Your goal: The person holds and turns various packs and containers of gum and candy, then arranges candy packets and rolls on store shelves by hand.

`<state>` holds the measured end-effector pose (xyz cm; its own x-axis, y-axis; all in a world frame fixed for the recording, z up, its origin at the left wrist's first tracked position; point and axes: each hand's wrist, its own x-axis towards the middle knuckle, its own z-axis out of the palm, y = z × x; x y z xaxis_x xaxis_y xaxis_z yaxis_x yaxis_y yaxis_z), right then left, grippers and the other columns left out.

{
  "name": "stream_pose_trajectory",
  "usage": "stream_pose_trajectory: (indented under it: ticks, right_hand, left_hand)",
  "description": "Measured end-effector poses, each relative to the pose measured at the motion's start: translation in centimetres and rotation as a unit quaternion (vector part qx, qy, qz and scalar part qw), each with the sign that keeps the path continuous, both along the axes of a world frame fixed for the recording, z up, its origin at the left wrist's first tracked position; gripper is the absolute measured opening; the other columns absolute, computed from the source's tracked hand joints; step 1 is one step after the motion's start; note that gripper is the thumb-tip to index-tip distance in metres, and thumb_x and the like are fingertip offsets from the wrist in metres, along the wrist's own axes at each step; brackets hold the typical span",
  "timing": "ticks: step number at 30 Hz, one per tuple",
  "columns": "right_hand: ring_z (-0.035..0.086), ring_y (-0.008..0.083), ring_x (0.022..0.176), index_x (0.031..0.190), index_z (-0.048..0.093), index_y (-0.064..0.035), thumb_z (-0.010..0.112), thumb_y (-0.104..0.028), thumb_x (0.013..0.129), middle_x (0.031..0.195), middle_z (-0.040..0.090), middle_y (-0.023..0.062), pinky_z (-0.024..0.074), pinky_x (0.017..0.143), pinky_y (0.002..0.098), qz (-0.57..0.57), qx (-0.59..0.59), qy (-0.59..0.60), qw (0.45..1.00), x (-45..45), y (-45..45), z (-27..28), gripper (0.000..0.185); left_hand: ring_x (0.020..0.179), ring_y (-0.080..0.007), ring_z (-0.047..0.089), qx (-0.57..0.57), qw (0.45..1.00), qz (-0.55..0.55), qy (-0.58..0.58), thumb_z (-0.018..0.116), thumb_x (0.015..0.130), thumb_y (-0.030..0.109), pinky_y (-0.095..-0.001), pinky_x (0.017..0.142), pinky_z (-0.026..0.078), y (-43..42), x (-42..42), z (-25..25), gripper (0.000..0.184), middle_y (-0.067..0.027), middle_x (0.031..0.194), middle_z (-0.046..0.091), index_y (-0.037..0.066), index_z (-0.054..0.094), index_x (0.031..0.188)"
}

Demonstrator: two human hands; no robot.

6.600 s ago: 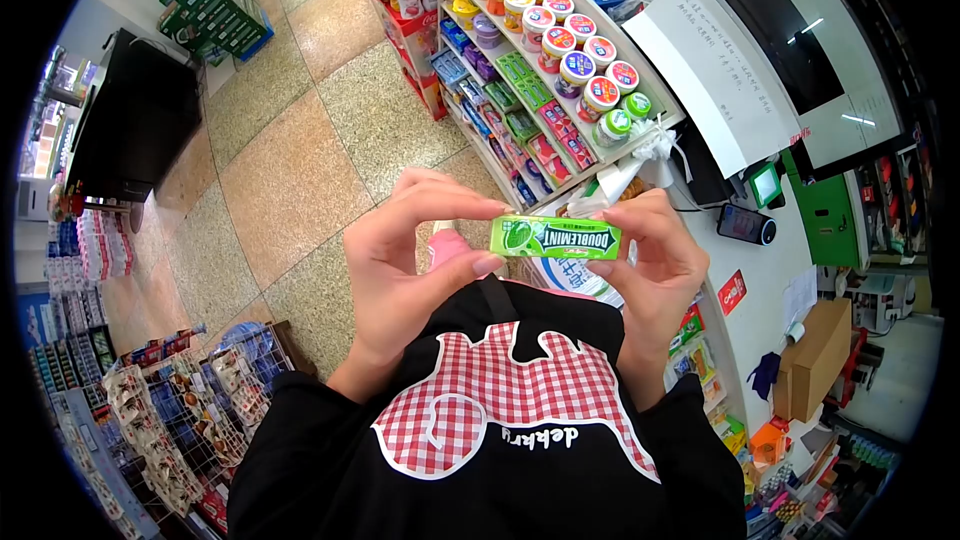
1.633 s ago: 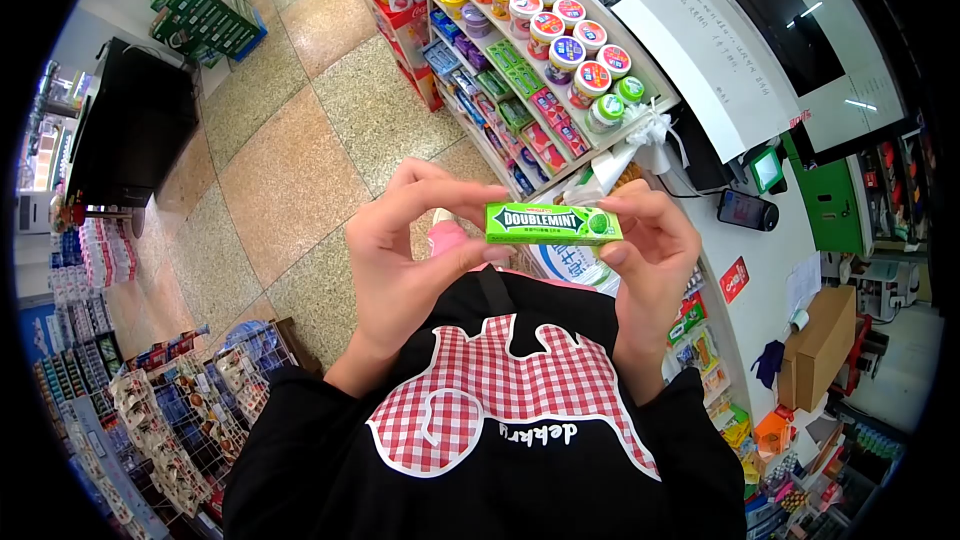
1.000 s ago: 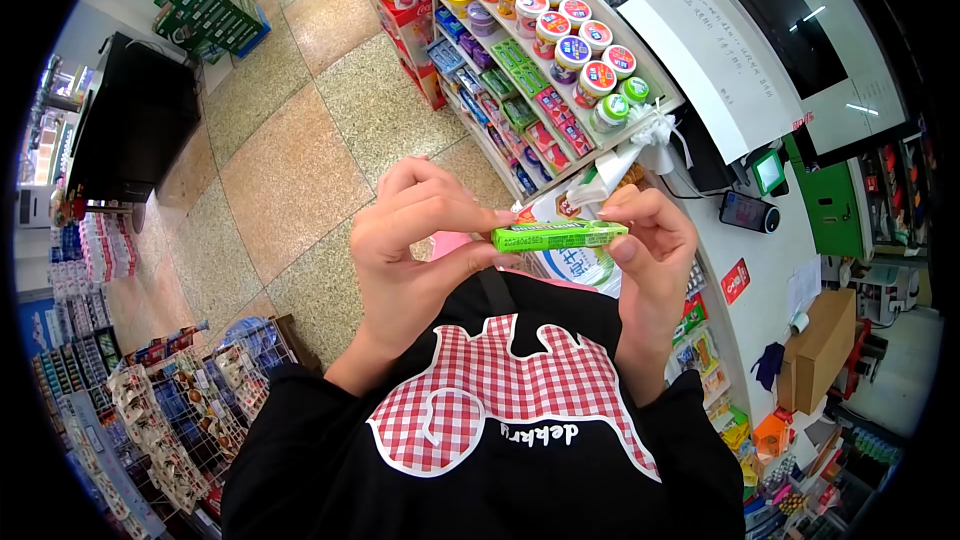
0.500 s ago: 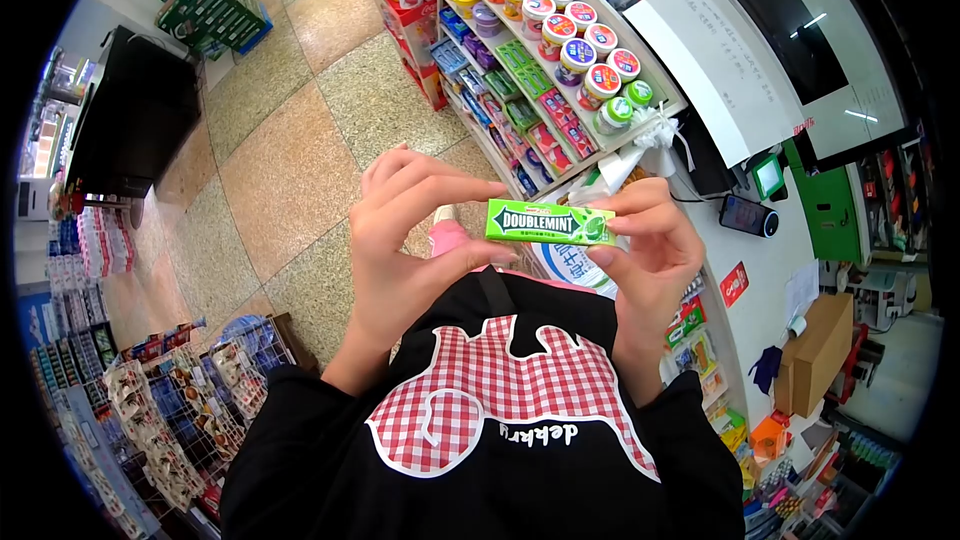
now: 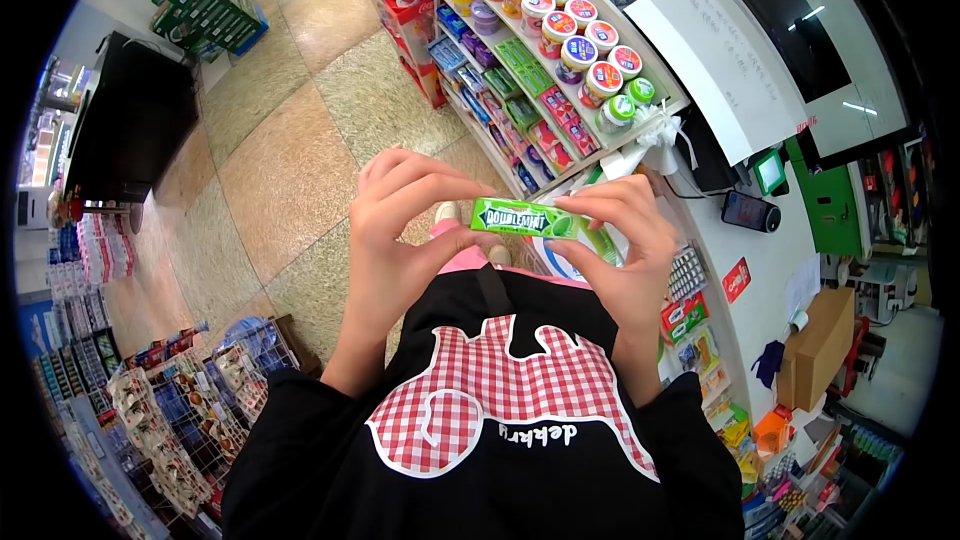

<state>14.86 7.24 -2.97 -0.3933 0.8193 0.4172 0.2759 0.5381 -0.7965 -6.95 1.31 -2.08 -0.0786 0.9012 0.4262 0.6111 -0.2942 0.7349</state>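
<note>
A small green Doublemint gum pack [image 5: 522, 219] is held level in front of my chest, its printed face toward me. My left hand [image 5: 405, 225] pinches its left end between thumb and fingertips. The right end sits between the thumb and fingers of my right hand [image 5: 625, 240]. Below the pack is the red-and-white checked print [image 5: 510, 390] on my black top. Behind my right hand a white, blue and green package [image 5: 560, 258] is partly hidden.
Ahead stands a rack [image 5: 600, 155] of gum packs and round tubs. On the right are a white counter [image 5: 745, 240] with a phone [image 5: 749, 212], a cardboard box [image 5: 817, 352] and a screen. A wire rack [image 5: 190, 420] of hanging goods is at lower left.
The pack turned from its printed face to a narrow side and back to the printed face. Just now both hands and the pack shifted slightly left, with both hands still on it.
</note>
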Motion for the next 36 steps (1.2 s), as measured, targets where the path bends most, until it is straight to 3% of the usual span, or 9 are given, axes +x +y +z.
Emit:
stream_pose_trajectory:
  ticks: [6, 14, 16, 19, 20, 23, 26, 32, 36]
  right_hand:
    - [0.059, 0.0230, 0.087, 0.092, 0.075, -0.0080, 0.083, -0.005, 0.061, 0.090, 0.070, 0.0042, 0.0479, 0.077, 0.0336, -0.009, -0.019, -0.045, 0.999, -1.6, 1.6, -2.5, 0.031]
    - [0.059, 0.0260, 0.092, 0.093, 0.074, -0.0075, 0.082, -0.008, 0.065, 0.092, 0.069, 0.0051, 0.0497, 0.081, 0.0370, -0.062, -0.044, -0.082, 0.994, -4.8, 4.7, -6.7, 0.030]
    - [0.058, 0.0283, 0.098, 0.105, 0.071, -0.0077, 0.083, -0.012, 0.067, 0.101, 0.068, 0.0068, 0.0488, 0.087, 0.0377, -0.073, -0.071, -0.106, 0.989, -5.0, 5.6, -8.1, 0.041]
    - [0.058, 0.0206, 0.097, 0.117, 0.068, -0.0114, 0.084, -0.009, 0.068, 0.110, 0.067, 0.0045, 0.0505, 0.069, 0.0295, -0.153, -0.089, -0.116, 0.977, -5.3, 6.0, -9.7, 0.052]
    - [0.058, 0.0210, 0.101, 0.126, 0.064, -0.0118, 0.083, -0.014, 0.071, 0.117, 0.064, 0.0051, 0.0505, 0.073, 0.0303, -0.153, -0.112, -0.120, 0.974, -4.9, 6.0, -10.5, 0.058]
    - [0.058, 0.0196, 0.102, 0.125, 0.064, -0.0106, 0.081, -0.017, 0.074, 0.116, 0.065, 0.0047, 0.0499, 0.075, 0.0304, -0.198, -0.166, -0.113, 0.960, -4.4, 5.3, -11.0, 0.055]
    - [0.058, 0.0331, 0.107, 0.123, 0.064, -0.0066, 0.078, -0.017, 0.077, 0.115, 0.065, 0.0119, 0.0449, 0.096, 0.0407, -0.234, -0.220, -0.087, 0.943, -3.9, 4.1, -10.9, 0.049]
    - [0.059, 0.0314, 0.104, 0.122, 0.064, -0.0060, 0.076, -0.018, 0.080, 0.113, 0.066, 0.0121, 0.0461, 0.093, 0.0397, -0.314, -0.313, -0.070, 0.894, -3.9, 1.5, -11.4, 0.045]
    - [0.060, 0.0309, 0.104, 0.122, 0.064, -0.0056, 0.075, -0.017, 0.081, 0.113, 0.067, 0.0125, 0.0471, 0.092, 0.0393, -0.320, -0.296, -0.093, 0.895, -4.3, 0.8, -11.8, 0.044]
  left_hand:
    - [0.094, -0.0220, 0.060, -0.013, 0.995, -0.010, 0.101, 0.085, 0.061, 0.014, -0.0393, 0.091, 0.041, 2.6, -1.5, -1.4, 0.034, -0.0025, 0.093, 0.068, 0.009, 0.074, 0.093]
    - [0.092, -0.0229, 0.058, -0.023, 0.966, -0.161, 0.199, 0.082, 0.065, 0.014, -0.0408, 0.095, 0.041, 9.7, -3.2, -5.2, 0.027, -0.0007, 0.089, 0.063, 0.011, 0.072, 0.091]
    - [0.092, -0.0238, 0.058, -0.036, 0.963, -0.189, 0.192, 0.081, 0.066, 0.013, -0.0408, 0.095, 0.041, 11.9, -3.7, -7.0, 0.027, -0.0013, 0.089, 0.063, 0.010, 0.071, 0.090]
    - [0.091, -0.0262, 0.058, -0.084, 0.958, -0.201, 0.183, 0.081, 0.066, 0.011, -0.0410, 0.091, 0.043, 15.7, -4.2, -11.1, 0.028, -0.0025, 0.090, 0.063, 0.009, 0.070, 0.091]
    - [0.092, -0.0269, 0.058, -0.087, 0.960, -0.194, 0.185, 0.081, 0.066, 0.010, -0.0414, 0.089, 0.044, 17.1, -4.5, -13.0, 0.028, -0.0032, 0.090, 0.064, 0.009, 0.070, 0.092]
    - [0.096, -0.0287, 0.058, -0.099, 0.958, -0.182, 0.196, 0.079, 0.065, 0.007, -0.0427, 0.084, 0.046, 21.3, -5.1, -19.5, 0.029, -0.0047, 0.093, 0.064, 0.008, 0.070, 0.093]
    - [0.100, -0.0297, 0.058, -0.106, 0.952, -0.184, 0.222, 0.077, 0.064, 0.005, -0.0435, 0.082, 0.047, 25.7, -5.4, -24.2, 0.030, -0.0057, 0.096, 0.065, 0.009, 0.070, 0.093]
    - [0.101, -0.0303, 0.058, -0.074, 0.945, -0.201, 0.248, 0.076, 0.065, 0.003, -0.0433, 0.086, 0.046, 31.2, -4.3, -28.1, 0.033, -0.0058, 0.100, 0.065, 0.009, 0.070, 0.096]
    - [0.107, -0.0314, 0.057, -0.059, 0.929, -0.237, 0.276, 0.075, 0.065, 0.003, -0.0459, 0.092, 0.043, 33.4, -3.4, -29.7, 0.035, -0.0072, 0.106, 0.067, 0.011, 0.071, 0.100]
